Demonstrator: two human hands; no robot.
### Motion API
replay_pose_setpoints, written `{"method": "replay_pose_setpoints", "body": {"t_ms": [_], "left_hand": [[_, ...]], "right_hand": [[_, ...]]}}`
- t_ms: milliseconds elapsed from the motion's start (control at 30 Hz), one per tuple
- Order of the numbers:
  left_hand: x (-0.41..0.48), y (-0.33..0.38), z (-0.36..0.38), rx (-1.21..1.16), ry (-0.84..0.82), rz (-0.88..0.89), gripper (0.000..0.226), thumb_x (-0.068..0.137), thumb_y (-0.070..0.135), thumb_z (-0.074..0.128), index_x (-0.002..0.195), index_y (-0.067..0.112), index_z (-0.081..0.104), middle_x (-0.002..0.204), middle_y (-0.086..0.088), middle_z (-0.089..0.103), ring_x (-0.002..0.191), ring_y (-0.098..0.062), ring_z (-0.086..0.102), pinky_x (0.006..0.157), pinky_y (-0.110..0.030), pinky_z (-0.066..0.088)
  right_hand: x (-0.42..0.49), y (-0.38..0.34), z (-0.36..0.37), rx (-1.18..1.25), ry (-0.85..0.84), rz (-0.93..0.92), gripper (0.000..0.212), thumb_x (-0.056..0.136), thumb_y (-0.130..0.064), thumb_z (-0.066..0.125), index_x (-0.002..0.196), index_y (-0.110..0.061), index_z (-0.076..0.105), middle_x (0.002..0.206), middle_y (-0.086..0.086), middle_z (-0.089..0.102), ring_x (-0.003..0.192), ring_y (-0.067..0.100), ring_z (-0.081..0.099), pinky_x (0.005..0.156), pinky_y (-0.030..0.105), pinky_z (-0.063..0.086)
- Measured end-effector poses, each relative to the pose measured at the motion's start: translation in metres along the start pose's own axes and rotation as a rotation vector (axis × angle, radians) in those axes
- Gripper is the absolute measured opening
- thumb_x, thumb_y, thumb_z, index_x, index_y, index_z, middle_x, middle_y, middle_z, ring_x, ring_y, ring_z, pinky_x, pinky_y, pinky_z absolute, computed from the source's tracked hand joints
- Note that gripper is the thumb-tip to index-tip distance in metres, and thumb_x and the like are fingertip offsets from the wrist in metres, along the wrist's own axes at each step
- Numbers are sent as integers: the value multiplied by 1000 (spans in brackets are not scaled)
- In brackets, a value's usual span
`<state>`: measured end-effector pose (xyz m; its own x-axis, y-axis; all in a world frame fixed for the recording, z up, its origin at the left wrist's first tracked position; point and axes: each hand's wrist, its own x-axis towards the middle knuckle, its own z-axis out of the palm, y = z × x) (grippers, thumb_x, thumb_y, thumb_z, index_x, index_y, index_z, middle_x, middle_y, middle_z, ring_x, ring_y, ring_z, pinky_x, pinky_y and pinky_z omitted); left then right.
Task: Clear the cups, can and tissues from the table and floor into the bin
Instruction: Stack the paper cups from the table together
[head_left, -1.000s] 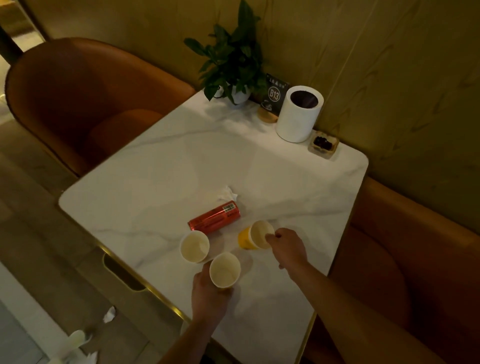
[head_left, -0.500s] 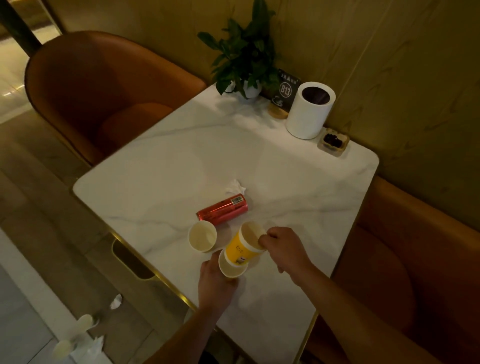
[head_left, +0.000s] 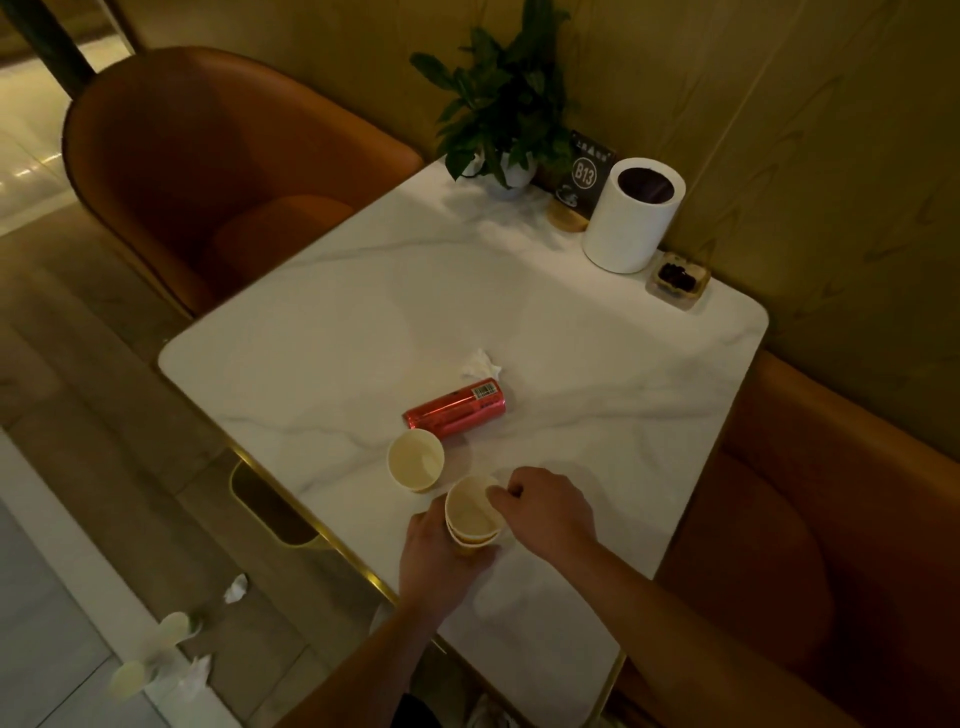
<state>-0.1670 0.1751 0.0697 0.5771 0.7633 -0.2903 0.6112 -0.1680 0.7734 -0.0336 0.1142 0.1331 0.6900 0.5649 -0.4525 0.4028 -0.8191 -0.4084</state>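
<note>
Two yellow paper cups are nested as a stack (head_left: 471, 512) near the table's front edge. My left hand (head_left: 439, 564) wraps the lower cup from the left. My right hand (head_left: 545, 506) pinches the rim of the upper cup. A third paper cup (head_left: 415, 460) stands upright just left of them. Behind it a red can (head_left: 455, 409) lies on its side, and a crumpled tissue (head_left: 481, 365) rests beyond the can. The white cylindrical bin (head_left: 631, 215) stands at the table's far right. On the floor lie two cups (head_left: 174, 626) (head_left: 127, 678) and tissues (head_left: 236, 588) (head_left: 195, 675).
The white marble table (head_left: 363, 291) has a gold edge. A potted plant (head_left: 501, 109), a B13 sign (head_left: 584, 174) and a small tray (head_left: 678, 280) sit along the back by the wall. An orange armchair (head_left: 208, 171) stands at the left and an orange bench (head_left: 831, 493) at the right.
My right hand lifted the tipped yellow cup and set it down into the cup held by my left hand; the two are now nested. The view shifted left and closer.
</note>
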Motion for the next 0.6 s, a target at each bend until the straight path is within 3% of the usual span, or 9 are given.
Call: {"method": "replay_pose_setpoints", "body": {"t_ms": [100, 200, 267, 333, 433, 600], "left_hand": [[-2, -1, -4, -6, 14, -1, 77, 57, 38, 87, 126, 22, 55, 119, 3, 64, 109, -22, 57, 83, -27, 38], [-6, -3, -9, -5, 24, 0, 78, 56, 39, 87, 125, 23, 55, 115, 3, 65, 106, -22, 58, 81, -30, 43], [-8, -5, -15, -16, 45, 2, 77, 53, 38, 88, 122, 23, 56, 109, 5, 65, 102, -21, 59, 80, -34, 47], [-11, -8, -22, -24, 78, 4, 76, 52, 36, 89, 120, 24, 57, 104, 9, 62, 100, -19, 59, 79, -36, 49], [-14, -17, -37, -72, 119, -41, 73, 51, 35, 90, 116, 26, 57, 103, 10, 62, 97, -18, 60, 78, -37, 51], [-14, -25, -62, -124, 121, -99, 63, 56, 24, 90, 107, 32, 53, 99, 10, 64, 93, -16, 60, 71, -26, 43]], "right_hand": [[-2, 1, 2, 76, -17, 5, 51, 86, -67, 41, 64, -22, 49, 73, -4, 59, 76, 21, 62, 66, 34, 49], [-4, 1, 0, 233, -58, 32, 52, 89, -60, 45, 69, -15, 62, 74, 2, 67, 64, 23, 66, 59, 39, 58], [-6, 0, 0, 339, -92, 51, 47, 89, -55, 50, 69, -15, 65, 70, 4, 68, 51, 22, 63, 45, 32, 53], [-7, -4, -1, 388, -107, 59, 45, 90, -52, 52, 68, -15, 64, 66, 3, 66, 43, 19, 57, 41, 28, 47], [-5, -12, -2, 405, -98, 55, 44, 91, -50, 52, 70, -13, 65, 62, 1, 62, 42, 17, 55, 41, 27, 45], [8, -36, 0, 379, -84, 13, 32, 90, -40, 55, 82, -10, 66, 60, -3, 57, 49, 19, 59, 46, 33, 54]]}}
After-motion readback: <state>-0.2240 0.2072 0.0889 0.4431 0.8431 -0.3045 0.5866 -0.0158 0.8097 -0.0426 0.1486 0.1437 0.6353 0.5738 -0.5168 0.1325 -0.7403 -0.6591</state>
